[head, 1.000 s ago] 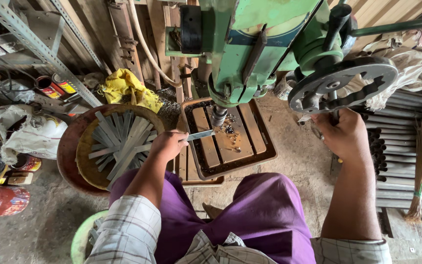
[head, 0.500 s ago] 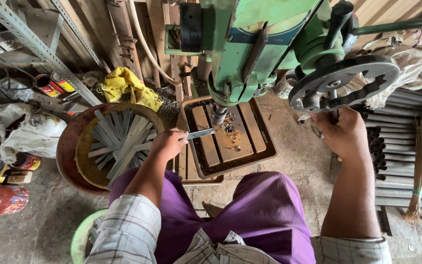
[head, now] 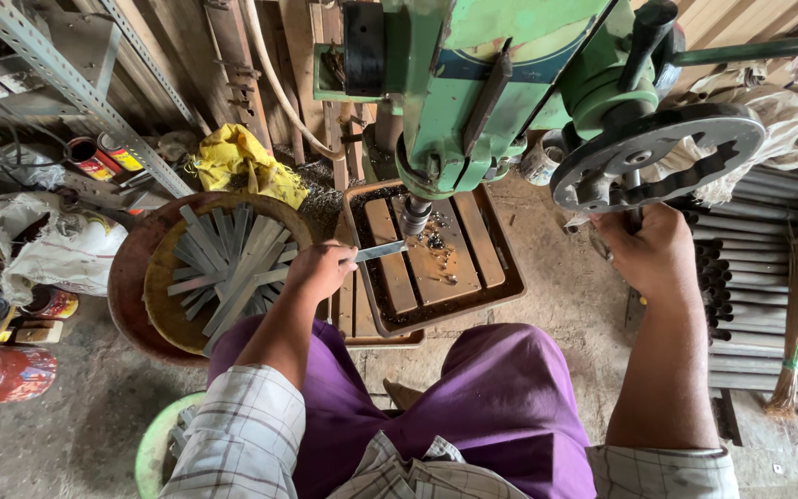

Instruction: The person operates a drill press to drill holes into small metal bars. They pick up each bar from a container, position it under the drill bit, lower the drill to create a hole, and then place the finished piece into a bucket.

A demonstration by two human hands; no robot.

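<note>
The left hand (head: 320, 270) had its fingers closed on a flat grey metal strip (head: 382, 250), its tip under the green drill press's spindle (head: 415, 217) over the slatted wooden tray (head: 436, 268). The right hand (head: 655, 251) gripped the black feed wheel (head: 658, 157). Pinning the strip flat and feeding slowly would likely suit best.

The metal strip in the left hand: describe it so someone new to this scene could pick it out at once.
Start at the big green drill press and follow its spindle down to the wooden tray. The flat grey metal strip reaches in there from the left hand. Unlike the similar strips heaped in the round basin to the left, it lies alone under the drill.
</note>
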